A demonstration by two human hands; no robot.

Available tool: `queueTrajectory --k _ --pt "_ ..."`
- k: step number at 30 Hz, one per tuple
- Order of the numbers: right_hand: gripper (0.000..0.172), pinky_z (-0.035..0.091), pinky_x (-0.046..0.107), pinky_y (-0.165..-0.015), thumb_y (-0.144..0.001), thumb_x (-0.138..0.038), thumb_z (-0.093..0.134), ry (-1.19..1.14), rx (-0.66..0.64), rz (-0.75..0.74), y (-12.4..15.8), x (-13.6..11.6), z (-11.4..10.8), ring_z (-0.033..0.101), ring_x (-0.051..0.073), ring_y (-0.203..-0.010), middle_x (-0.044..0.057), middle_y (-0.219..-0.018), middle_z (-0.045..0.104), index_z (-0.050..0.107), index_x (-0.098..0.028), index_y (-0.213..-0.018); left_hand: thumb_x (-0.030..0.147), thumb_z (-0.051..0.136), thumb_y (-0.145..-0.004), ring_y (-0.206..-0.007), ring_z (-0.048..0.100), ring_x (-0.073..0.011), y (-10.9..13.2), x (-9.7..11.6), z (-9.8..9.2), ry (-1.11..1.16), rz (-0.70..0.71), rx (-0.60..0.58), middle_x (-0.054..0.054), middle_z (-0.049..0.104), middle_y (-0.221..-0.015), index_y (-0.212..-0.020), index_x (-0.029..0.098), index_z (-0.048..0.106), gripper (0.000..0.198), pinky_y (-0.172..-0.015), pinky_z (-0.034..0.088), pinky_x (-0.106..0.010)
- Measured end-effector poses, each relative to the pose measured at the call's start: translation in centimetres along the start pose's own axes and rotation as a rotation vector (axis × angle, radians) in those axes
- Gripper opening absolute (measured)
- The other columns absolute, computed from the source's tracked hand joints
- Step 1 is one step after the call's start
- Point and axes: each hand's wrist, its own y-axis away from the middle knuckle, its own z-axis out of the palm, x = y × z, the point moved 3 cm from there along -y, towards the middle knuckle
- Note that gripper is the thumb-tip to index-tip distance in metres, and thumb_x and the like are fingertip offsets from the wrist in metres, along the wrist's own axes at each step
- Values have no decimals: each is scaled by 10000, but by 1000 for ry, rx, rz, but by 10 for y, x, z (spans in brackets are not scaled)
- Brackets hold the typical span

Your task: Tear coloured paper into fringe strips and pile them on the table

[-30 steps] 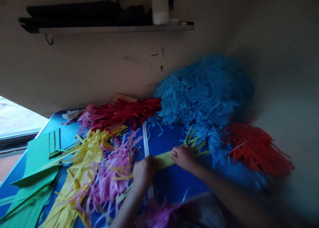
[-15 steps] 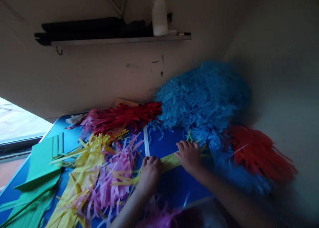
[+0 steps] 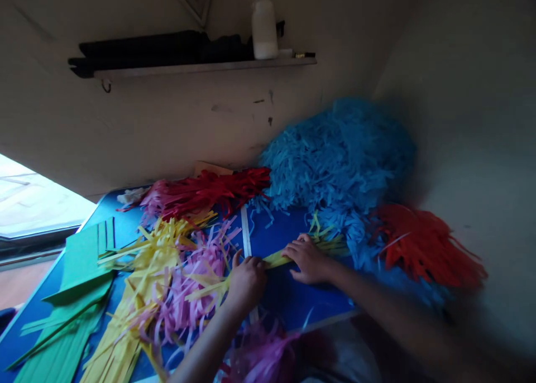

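A narrow band of yellow tissue paper (image 3: pixel 276 258), cut into fringe at both ends, lies on the blue tabletop. My left hand (image 3: pixel 248 279) is closed over its left part, the thumb raised; yellow strips spread out beyond it. My right hand (image 3: pixel 309 260) rests with bent fingers on the band farther right, its thumb on the near side. The right fringe reaches toward a big heap of light blue shredded paper (image 3: pixel 326 154). Left of my left hand lies a pink fringed bundle (image 3: pixel 190 299).
Yellow fringed sheets (image 3: pixel 121 316) and green sheets (image 3: pixel 79 293) lie at the left. Red fringe (image 3: pixel 213 190) is by the wall, orange-red fringe (image 3: pixel 427 246) at the right. Purple fringe (image 3: pixel 263 352) sits at the near edge. A shelf (image 3: pixel 201 67) holds a white bottle (image 3: pixel 264 28).
The yellow band between my hands has become narrower. My right hand has shifted a little left, its fingers now lying across the band. The view has moved slightly.
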Motion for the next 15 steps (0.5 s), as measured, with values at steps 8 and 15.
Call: queueTrajectory --k 8,15 --pt "227 284 373 -904 -785 -286 741 -57 -17 44 -2 8 -6 613 199 -962 26 -1009 713 686 -226 -998 206 468 -949 -1018 621 -223 12 -13 7 57 -14 67 -26 723 -1026 -1032 313 711 279 -1095 229 -534" --pt "93 307 362 -911 -860 -186 659 -45 13 73 4 22 -18 636 180 -932 11 -957 742 722 -236 -908 147 498 -920 -996 636 -223 13 -20 9 72 1 69 -20 737 -1018 -1022 333 727 313 -1130 178 -544"
